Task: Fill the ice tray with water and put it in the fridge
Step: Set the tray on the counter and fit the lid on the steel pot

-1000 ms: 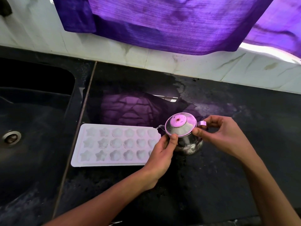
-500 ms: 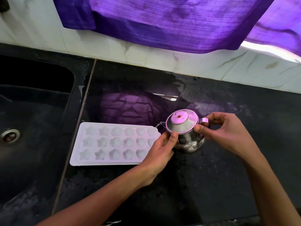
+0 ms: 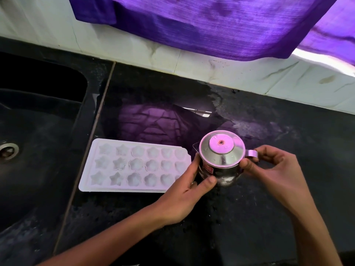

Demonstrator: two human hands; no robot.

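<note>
A white ice tray (image 3: 123, 167) with star and flower moulds lies flat on the black counter (image 3: 249, 217), just right of the sink. At its right end stands a small steel jug (image 3: 222, 158) with its lid on and its spout toward the tray. My left hand (image 3: 189, 191) wraps the jug's left side, thumb across the front. My right hand (image 3: 274, 169) pinches the jug's handle and lid rim from the right. My left hand covers the tray's near right corner.
A black sink (image 3: 28, 143) with a metal drain (image 3: 7, 151) takes up the left. A white tiled wall (image 3: 192, 60) runs behind the counter, with a purple cloth (image 3: 211, 22) hanging over it. A wet patch shines behind the jug.
The jug has come up slightly and stands straighter, its lid facing the camera. My left thumb has slid lower across the jug's front. The tray has not moved.
</note>
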